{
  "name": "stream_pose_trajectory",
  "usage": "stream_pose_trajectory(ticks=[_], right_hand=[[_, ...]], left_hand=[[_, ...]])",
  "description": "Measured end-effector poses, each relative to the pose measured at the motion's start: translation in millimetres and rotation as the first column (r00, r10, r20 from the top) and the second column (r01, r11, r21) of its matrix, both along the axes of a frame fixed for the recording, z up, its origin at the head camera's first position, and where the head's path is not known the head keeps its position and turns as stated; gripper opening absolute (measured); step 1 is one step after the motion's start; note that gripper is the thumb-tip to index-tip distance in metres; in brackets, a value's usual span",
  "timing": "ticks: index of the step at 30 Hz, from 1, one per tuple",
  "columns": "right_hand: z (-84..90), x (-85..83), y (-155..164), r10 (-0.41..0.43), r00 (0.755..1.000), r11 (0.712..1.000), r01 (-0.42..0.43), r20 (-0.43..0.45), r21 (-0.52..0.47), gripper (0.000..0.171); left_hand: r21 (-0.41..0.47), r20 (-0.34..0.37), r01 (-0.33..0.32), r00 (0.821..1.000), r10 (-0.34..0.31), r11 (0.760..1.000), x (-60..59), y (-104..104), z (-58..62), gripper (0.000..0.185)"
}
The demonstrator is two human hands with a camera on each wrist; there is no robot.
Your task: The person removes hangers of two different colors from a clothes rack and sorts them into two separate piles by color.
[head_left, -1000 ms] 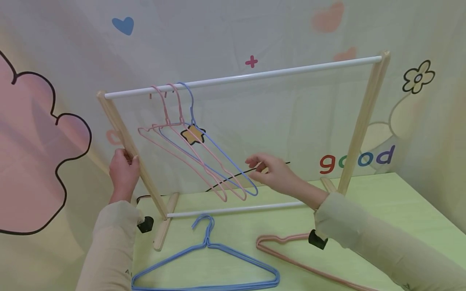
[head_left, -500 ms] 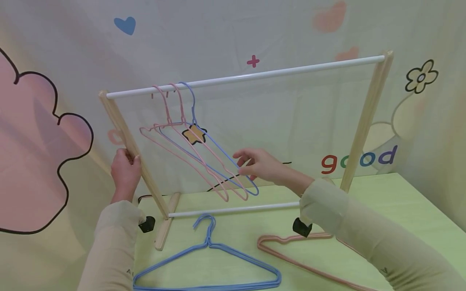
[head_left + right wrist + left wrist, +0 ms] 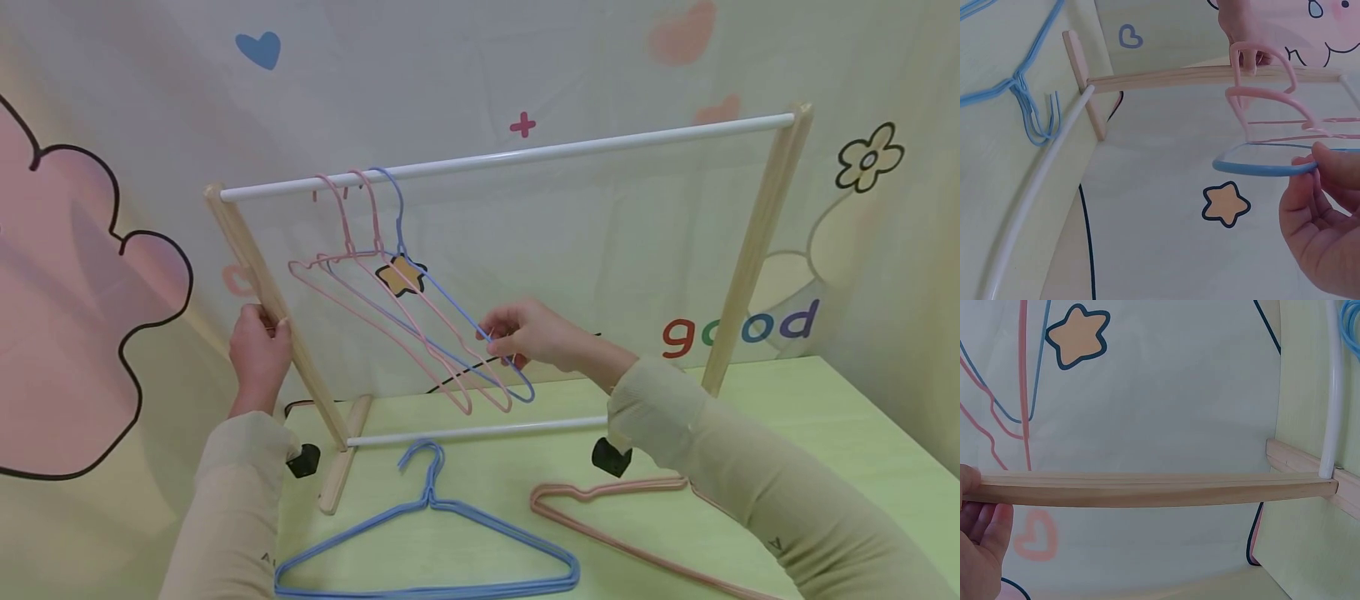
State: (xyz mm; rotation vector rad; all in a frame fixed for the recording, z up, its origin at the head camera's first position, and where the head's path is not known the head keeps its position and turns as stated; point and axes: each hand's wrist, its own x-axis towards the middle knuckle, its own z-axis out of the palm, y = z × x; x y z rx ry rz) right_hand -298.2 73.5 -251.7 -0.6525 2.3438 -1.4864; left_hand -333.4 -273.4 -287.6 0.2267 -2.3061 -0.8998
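Observation:
My left hand (image 3: pixel 258 358) grips the left wooden upright (image 3: pixel 260 279) of a small clothes rack, its fingers wrapping the wood in the left wrist view. From the rack's white top rail (image 3: pixel 570 151) hang two pink hangers (image 3: pixel 346 223) and, to their right, one blue hanger (image 3: pixel 453 306). Thumb and fingers of my right hand (image 3: pixel 536 337) pinch that blue hanger on its sloping right arm, near the lower corner. The pinch shows up close in the right wrist view, where the blue wire (image 3: pixel 1260 169) passes between thumb and fingertips.
Several blue hangers (image 3: pixel 495 521) lie stacked on the pale green table in front of the rack. Pink hangers (image 3: pixel 622 543) lie to their right, partly under my right forearm. A white lower bar (image 3: pixel 480 432) joins the rack's feet. A printed curtain hangs behind.
My right hand has moved left to the hanging blue hanger and closed its fingers on it. My left hand stays on the upright; the hangers hang where they were.

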Motion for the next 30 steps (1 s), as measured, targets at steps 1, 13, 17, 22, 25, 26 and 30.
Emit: stream_pose_trajectory(ticks=[1,13,17,22,25,26,30], right_hand=[[0.7,0.5,0,-0.003,1.0,1.0,0.003,-0.004,0.001,0.017],[5.9,6.5,12,-0.029,0.989,0.998,0.021,-0.145,-0.056,0.014],[3.8,8.4,25,-0.013,0.984,0.999,0.006,-0.178,-0.038,0.012],[1.7,14.4,45,-0.011,0.984,0.999,0.004,-0.179,-0.04,0.011],[0.2,18.7,57,-0.015,0.983,1.0,0.01,-0.182,-0.029,0.012],[-0.5,20.2,61,-0.016,0.983,1.0,0.013,-0.185,-0.022,0.013],[-4.7,24.8,73,-0.003,0.978,1.0,0.006,-0.21,0.013,0.013]], left_hand=[[0.001,0.001,0.0,1.0,0.0,1.0,-0.2,0,0.2,0.028],[0.0,-0.002,-0.005,1.0,0.005,1.0,-0.2,0,0.9,0.028],[-0.006,-0.011,-0.01,1.0,0.009,1.0,0.3,0,0.3,0.027],[-0.008,-0.015,-0.012,1.0,0.012,1.0,0.4,1,0.5,0.027],[-0.01,-0.018,-0.016,1.0,0.016,1.0,0.4,2,1.0,0.027],[-0.013,-0.018,-0.017,1.0,0.017,1.0,0.3,2,0.9,0.027],[-0.016,-0.011,-0.021,1.0,0.021,1.0,-0.2,2,0.6,0.027]])
